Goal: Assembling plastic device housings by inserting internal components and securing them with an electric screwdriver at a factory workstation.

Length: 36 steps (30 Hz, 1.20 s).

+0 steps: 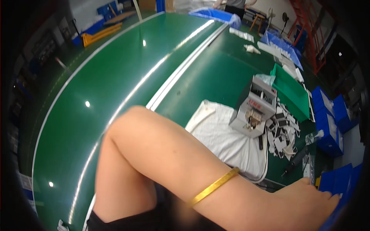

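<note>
My left arm crosses the view from the lower left, its elbow raised and a gold bangle (214, 187) around it below the elbow. My left hand (308, 204) is at the lower right, back upward, beside a blue bin (335, 179). Its fingers bend away and are mostly hidden, so I cannot see whether they hold anything. Just beyond it lie a black pen-shaped tool (296, 162) and a clear plastic bag (308, 169). A grey boxy machine (252, 111) stands on a crumpled white cloth (219, 131). My right hand is out of view.
Small black and white pieces (283, 133) lie heaped beside the machine, near a green tray (291, 92) and a clear container (311, 138). Blue bins (327, 123) line the right side. A white strip (181, 73) divides the green table (115, 77). A person (234, 9) stands far off.
</note>
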Each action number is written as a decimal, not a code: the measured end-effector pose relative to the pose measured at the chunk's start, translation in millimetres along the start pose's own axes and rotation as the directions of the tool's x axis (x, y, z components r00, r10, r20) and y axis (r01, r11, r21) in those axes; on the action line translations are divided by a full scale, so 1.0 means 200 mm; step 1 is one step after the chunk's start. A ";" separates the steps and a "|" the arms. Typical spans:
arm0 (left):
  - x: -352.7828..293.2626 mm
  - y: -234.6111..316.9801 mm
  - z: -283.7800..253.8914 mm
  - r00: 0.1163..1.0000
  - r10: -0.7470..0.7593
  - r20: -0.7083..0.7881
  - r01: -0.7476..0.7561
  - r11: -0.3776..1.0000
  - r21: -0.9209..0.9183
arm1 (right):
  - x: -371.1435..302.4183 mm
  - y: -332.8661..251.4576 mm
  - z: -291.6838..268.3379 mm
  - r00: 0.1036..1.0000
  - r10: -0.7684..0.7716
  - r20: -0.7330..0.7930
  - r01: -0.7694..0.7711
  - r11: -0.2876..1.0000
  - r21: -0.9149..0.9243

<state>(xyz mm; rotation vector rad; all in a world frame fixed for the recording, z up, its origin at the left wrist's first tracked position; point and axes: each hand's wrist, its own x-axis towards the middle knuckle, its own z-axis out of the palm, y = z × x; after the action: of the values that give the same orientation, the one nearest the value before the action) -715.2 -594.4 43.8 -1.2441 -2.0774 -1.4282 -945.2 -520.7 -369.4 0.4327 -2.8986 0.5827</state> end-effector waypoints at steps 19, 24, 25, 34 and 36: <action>-0.72 -0.03 -0.57 0.840 -0.205 0.502 0.060 0.955 0.289 | -0.64 -0.08 0.48 0.925 -0.082 0.371 0.150 0.976 -0.159; -0.90 0.03 -0.61 0.879 -0.159 0.450 -0.097 0.864 0.495 | -0.65 -0.09 0.49 0.909 -0.187 0.372 0.264 0.950 -0.169; -0.96 0.07 -0.64 0.881 -0.166 0.444 -0.114 0.835 0.538 | -0.67 -0.13 0.51 0.899 -0.217 0.381 0.294 0.943 -0.154; -1.56 0.30 -0.76 0.577 -0.660 -0.481 0.776 0.627 0.071 | -0.66 -0.22 0.69 0.781 -0.439 0.444 0.516 0.854 -0.065; -1.72 0.31 -0.71 0.544 -0.544 -0.639 0.774 0.619 0.131 | -0.63 -0.24 0.71 0.740 -0.498 0.452 0.572 0.819 -0.033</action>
<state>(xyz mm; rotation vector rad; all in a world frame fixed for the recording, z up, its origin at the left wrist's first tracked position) -499.5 -873.8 -90.7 0.2265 -2.3165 -1.2747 -823.7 -588.3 -508.5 1.4762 -2.9285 0.1478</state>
